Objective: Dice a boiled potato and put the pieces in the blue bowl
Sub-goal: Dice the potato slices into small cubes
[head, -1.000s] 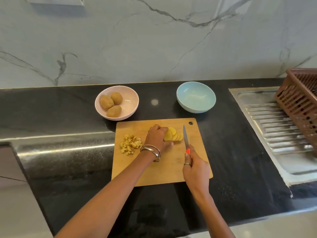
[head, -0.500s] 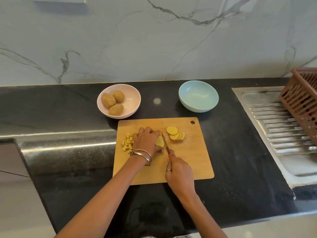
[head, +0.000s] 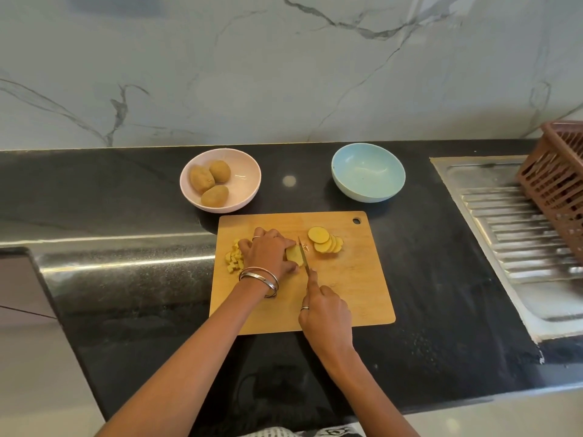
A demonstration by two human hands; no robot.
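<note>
On the wooden cutting board (head: 347, 298) my left hand (head: 268, 252) holds a stack of yellow potato slices (head: 295, 256) down with curled fingers. My right hand (head: 325, 313) grips a knife (head: 303, 255) whose blade stands against the right side of that stack. A fan of round potato slices (head: 325, 242) lies on the board to the right of the blade. A small heap of diced potato (head: 234, 258) sits on the board's left edge, partly hidden by my left hand. The blue bowl (head: 368, 172) stands behind the board, with nothing visible inside.
A pink bowl (head: 243, 184) with three whole unpeeled potatoes (head: 209, 182) stands behind the board's left corner. A steel sink drainboard (head: 511, 234) and a brown plastic basket (head: 558, 181) are at the right. The black counter ends at a marble wall.
My left hand drew a few slices leftward off the fan to the board's middle. My right hand brought the knife left, up against that stack.
</note>
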